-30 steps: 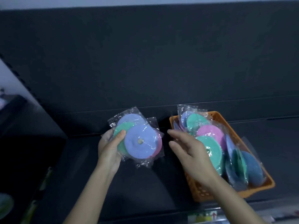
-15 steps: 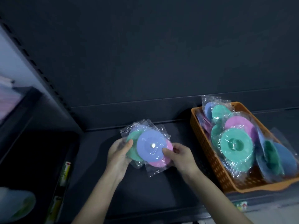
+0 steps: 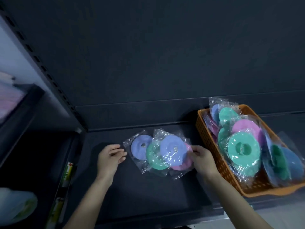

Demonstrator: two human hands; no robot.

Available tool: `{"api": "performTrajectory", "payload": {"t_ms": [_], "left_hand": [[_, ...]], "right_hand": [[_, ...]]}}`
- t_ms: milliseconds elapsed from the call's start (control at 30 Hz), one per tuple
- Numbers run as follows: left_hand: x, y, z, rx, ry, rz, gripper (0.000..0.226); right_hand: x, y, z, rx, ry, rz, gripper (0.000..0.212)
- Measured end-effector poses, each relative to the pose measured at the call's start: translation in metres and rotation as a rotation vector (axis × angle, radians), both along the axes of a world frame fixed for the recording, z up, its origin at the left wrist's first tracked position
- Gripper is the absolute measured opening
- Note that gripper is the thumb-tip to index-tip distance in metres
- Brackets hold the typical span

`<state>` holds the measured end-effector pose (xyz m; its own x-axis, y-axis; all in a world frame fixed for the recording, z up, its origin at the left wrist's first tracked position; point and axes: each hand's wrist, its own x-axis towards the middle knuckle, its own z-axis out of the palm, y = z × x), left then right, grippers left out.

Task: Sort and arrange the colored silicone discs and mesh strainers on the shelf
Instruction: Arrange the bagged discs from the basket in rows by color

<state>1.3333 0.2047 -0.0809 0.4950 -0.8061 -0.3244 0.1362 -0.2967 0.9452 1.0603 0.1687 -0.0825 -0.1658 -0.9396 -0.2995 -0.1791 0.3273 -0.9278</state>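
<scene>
1. Packs of discs [image 3: 171, 152] now fanned out low on the shelf [image 3: 132, 192], left of the orange basket [image 3: 204, 129]; half a sec ago bunched in one stack betw. both hands.
2. Left hand [image 3: 109, 157] now off the stack: fingers relaxed, loosely spread, tips just beside leftmost bag; contact unclear.
3. Right hand [image 3: 203, 161] pinches right edge of blue/pink pack.
4. Prob. means sorting by colour starts; basket packs not yet done.

Head-worn camera looks down, close, onto the shelf [image 3: 140, 195].
</scene>
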Motion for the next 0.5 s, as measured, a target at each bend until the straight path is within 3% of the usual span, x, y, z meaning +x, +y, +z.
{"api": "performTrajectory", "payload": {"t_ms": [100,233,333,500], "left_hand": [[-0.008,0.004,-0.003,-0.038,-0.333,-0.086,0.019],[-0.027,0.007,-0.004,-0.163,-0.799,-0.575,0.031],[-0.038,0.011,-0.007,-0.168,-0.953,-0.724,0.042],[-0.060,0.013,-0.007,-0.012,-1.089,-0.685,0.046]], "right_hand": [[-0.002,-0.002,0.007,0.070,-0.078,0.027,0.018],[0.001,-0.003,0.011,0.097,-0.125,0.050,0.014],[-0.007,-0.005,0.011,0.080,-0.062,0.073,0.012],[-0.031,-0.009,0.015,0.069,-0.046,0.140,0.012]]}}
